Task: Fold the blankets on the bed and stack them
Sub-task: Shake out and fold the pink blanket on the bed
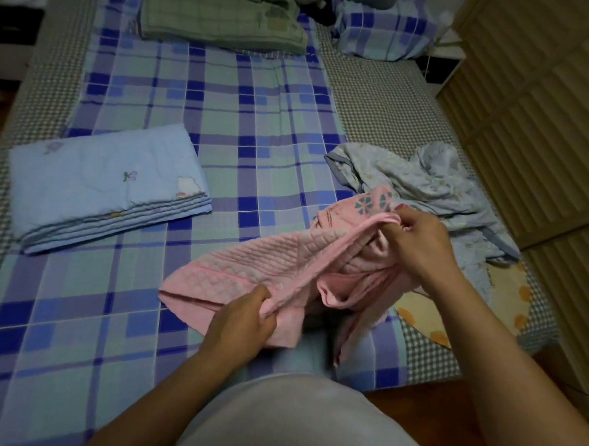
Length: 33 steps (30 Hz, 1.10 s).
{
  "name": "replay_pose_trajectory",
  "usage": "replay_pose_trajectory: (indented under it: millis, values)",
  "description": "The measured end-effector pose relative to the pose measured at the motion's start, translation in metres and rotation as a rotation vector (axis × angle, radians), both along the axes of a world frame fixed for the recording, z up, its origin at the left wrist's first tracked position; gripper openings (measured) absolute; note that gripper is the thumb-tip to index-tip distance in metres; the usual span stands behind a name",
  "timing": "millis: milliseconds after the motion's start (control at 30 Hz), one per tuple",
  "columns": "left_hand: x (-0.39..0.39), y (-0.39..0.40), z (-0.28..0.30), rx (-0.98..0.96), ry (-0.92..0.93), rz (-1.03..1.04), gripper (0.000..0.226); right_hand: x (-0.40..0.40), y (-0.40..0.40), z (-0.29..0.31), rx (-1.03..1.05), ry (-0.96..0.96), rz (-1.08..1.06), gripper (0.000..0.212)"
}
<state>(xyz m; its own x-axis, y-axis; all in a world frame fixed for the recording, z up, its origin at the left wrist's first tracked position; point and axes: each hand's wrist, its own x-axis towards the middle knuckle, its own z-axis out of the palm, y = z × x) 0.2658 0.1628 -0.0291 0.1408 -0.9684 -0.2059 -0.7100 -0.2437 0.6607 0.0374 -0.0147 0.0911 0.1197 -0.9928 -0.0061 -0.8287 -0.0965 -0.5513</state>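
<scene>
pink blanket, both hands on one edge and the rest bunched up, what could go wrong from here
1. The left hand and right hand pinch one edge of the pink blanket; the bunched rest may fold crooked.
2. It hangs close over the crumpled grey-blue blanket and could snag it.
3. The folded light blue blanket lies across the bed, so the fold may loosen when carried.

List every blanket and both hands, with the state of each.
Pink blanket: unfolded, lifted at one edge.
Light blue blanket: folded, flat on the bed.
Pale floral blanket: crumpled, unfolded.
Green blanket: folded, at the far end.
Left hand: pinches pink blanket's edge.
Right hand: pinches the same edge.
</scene>
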Motion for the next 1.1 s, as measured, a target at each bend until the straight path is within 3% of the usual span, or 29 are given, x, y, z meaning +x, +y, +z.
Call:
replay_pose_trajectory:
  millis: [100,233,333,400,467,500,600,733,800,967,1100]
  values:
    - [0.007,0.005,-0.004,-0.161,0.031,-0.050,0.015,0.001,-0.007,-0.004,-0.024,0.072,-0.004,0.018]
    - [0.022,0.013,0.013,-0.225,0.275,-0.004,0.024,-0.003,-0.011,-0.013,-0.018,0.079,-0.017,0.024]
    - [0.031,0.021,0.023,-0.301,0.129,-0.172,0.031,-0.004,-0.011,-0.018,0.011,0.045,-0.040,0.026]
    - [0.030,0.027,0.030,-0.284,0.029,-0.320,0.049,-0.002,-0.012,-0.019,0.045,0.016,-0.069,0.035]
    - [0.025,0.030,0.033,-0.223,0.024,-0.357,0.090,0.002,-0.013,-0.022,0.061,-0.003,-0.090,0.036]
    - [0.022,0.030,0.036,-0.203,0.024,-0.351,0.094,0.003,-0.013,-0.023,0.066,-0.011,-0.098,0.034]
    - [0.017,0.027,0.028,-0.299,0.031,-0.202,0.034,0.005,-0.015,-0.027,0.071,-0.021,-0.120,0.024]
    - [0.015,0.027,0.024,-0.136,0.367,0.242,0.030,0.003,-0.017,-0.025,0.087,-0.025,-0.173,0.025]
    - [0.016,0.028,0.024,-0.068,0.476,0.274,0.025,0.002,-0.017,-0.025,0.081,-0.033,-0.191,0.026]
    - [0.017,0.030,0.018,-0.107,0.478,0.288,0.018,0.005,-0.016,-0.030,0.073,-0.033,-0.187,0.022]
    - [0.016,0.025,0.025,-0.225,0.463,0.351,0.024,0.005,-0.018,-0.032,0.071,-0.034,-0.194,0.025]
